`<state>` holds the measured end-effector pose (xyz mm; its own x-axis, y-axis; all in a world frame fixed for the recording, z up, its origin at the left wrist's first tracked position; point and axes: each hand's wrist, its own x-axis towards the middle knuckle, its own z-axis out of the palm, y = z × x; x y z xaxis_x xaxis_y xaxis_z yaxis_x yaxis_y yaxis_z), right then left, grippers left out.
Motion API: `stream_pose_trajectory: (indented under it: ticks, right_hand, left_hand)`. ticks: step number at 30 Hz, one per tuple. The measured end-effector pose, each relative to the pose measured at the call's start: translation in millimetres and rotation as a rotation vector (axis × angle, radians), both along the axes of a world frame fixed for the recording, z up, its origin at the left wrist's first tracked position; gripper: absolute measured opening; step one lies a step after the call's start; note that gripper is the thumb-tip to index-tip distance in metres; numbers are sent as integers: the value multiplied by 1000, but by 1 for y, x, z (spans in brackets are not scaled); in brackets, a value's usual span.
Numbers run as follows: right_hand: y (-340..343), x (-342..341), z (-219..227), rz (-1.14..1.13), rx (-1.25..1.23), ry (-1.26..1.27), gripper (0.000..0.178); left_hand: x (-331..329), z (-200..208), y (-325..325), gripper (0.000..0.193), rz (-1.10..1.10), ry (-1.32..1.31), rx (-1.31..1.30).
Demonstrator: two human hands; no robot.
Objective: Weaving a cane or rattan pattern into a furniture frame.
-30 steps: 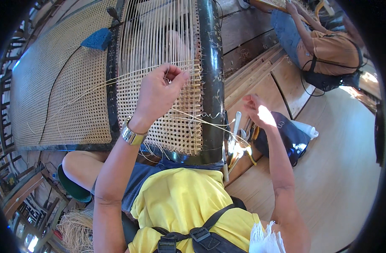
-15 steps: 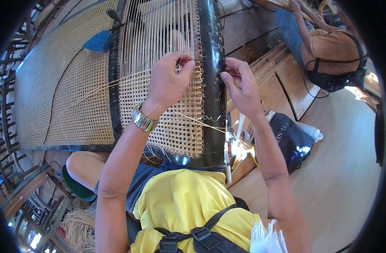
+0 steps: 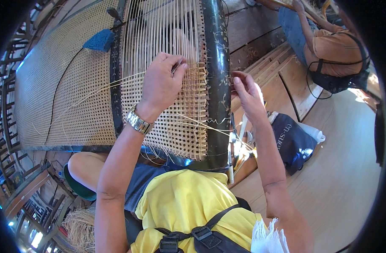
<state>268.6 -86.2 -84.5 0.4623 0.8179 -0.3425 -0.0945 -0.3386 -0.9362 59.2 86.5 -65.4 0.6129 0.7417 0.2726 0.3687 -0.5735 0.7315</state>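
Observation:
A partly woven cane panel (image 3: 167, 126) lies in front of me in a dark, patterned wooden frame (image 3: 218, 84). Its nearer part is a tight lattice; beyond that run parallel cane strands (image 3: 153, 29). Over the lattice's far edge, my left hand (image 3: 162, 82) pinches with thumb and forefinger, apparently on a thin cane strand. My right hand (image 3: 248, 95) is at the outer side of the right rail, fingers curled together; what they hold, if anything, cannot be made out. Loose cane strands (image 3: 100, 89) trail leftward across the panel, and others cross the right rail.
A finished cane panel (image 3: 74, 84) with a blue cloth-like piece (image 3: 98, 40) adjoins on the left. Tools (image 3: 239, 147) and a dark bag (image 3: 290, 141) lie right of the frame. Another person (image 3: 336, 55) sits at the upper right. A fibre bundle (image 3: 81, 227) is at lower left.
My left hand has shifted slightly left, away from the right rail. My right hand has moved outward and a little nearer to me. The frame appears slightly farther right in view.

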Motion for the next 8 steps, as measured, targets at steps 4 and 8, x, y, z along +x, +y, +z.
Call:
stream_pose_trajectory:
  ticks: [4, 8]
  right_hand:
    - [18, 5, 24, -96, 94, -35, 29]
    - [47, 0, 46, 109, 248, -384, 29]
  left_hand:
    - [-25, 0, 6, 18, 48, 11, -46]
    - [-45, 0, -1, 18, 175, 81, -282]
